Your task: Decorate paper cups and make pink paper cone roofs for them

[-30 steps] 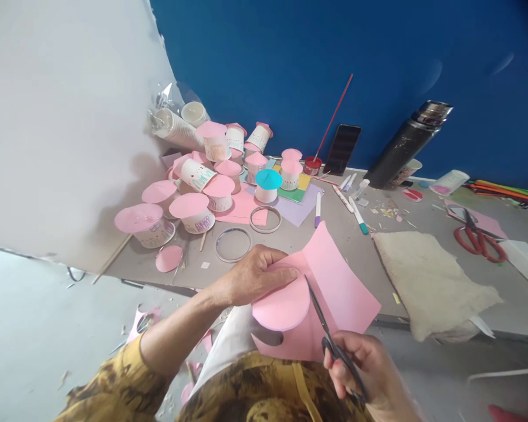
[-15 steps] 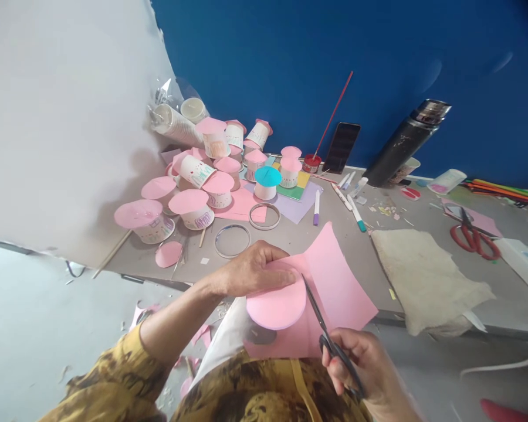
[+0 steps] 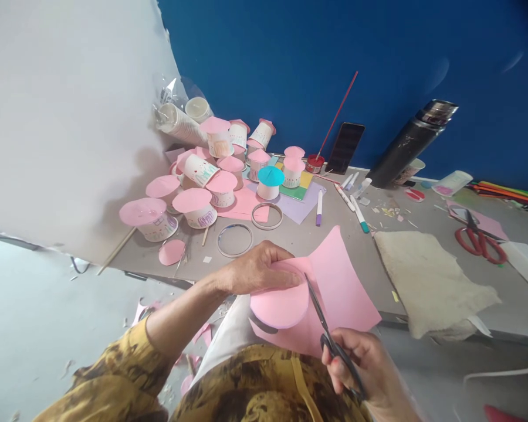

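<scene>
My left hand point(image 3: 257, 271) is closed on a sheet of pink paper point(image 3: 341, 287), pinching the partly cut round disc point(image 3: 280, 303) at its left side. My right hand point(image 3: 365, 366) grips black scissors point(image 3: 328, 334), whose blades run up along the disc's right edge into the paper. The sheet is held in the air over my lap, just in front of the table edge.
On the grey table point(image 3: 299, 240) stand several paper cups with pink lids point(image 3: 198, 208), one with a blue lid point(image 3: 269, 181), two metal rings point(image 3: 234, 240), markers point(image 3: 319, 208), a phone point(image 3: 344, 147), a black flask point(image 3: 411, 143), a beige cloth point(image 3: 431, 281) and red scissors point(image 3: 479, 243).
The scissors have crept a little further up round the disc's edge; both hands and the paper otherwise keep their places, and the view shifted slightly.
</scene>
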`<action>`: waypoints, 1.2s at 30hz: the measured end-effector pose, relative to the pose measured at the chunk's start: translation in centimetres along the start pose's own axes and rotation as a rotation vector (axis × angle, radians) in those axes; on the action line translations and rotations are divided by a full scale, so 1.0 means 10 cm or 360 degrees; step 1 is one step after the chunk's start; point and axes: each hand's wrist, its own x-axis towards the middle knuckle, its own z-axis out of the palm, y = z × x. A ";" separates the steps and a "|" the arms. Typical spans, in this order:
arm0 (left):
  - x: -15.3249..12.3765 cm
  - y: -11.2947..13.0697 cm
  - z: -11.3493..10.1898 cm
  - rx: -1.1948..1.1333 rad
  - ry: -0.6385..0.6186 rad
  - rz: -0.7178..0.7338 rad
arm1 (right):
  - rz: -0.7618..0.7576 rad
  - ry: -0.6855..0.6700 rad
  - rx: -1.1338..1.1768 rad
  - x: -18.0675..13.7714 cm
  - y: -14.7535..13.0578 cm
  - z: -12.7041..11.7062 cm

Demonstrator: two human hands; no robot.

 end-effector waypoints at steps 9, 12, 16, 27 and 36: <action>0.03 -0.02 -0.01 -0.0022 -0.0075 -0.0020 | -0.0012 -0.0042 -0.0096 0.01 0.06 -0.03; 0.03 -0.01 0.00 -0.0029 -0.0079 -0.0041 | 0.0000 -0.0043 -0.0103 0.01 0.05 -0.03; 0.02 0.00 0.00 -0.0015 -0.0080 -0.0041 | 0.0003 -0.0029 -0.0103 0.01 0.05 -0.03; 0.03 0.01 0.01 0.0032 -0.0174 -0.0063 | 0.0051 -0.0060 -0.0104 0.01 0.08 -0.09; 0.02 0.03 -0.05 0.0118 -0.0252 -0.0116 | 0.0071 -0.0099 -0.0051 0.00 0.11 -0.10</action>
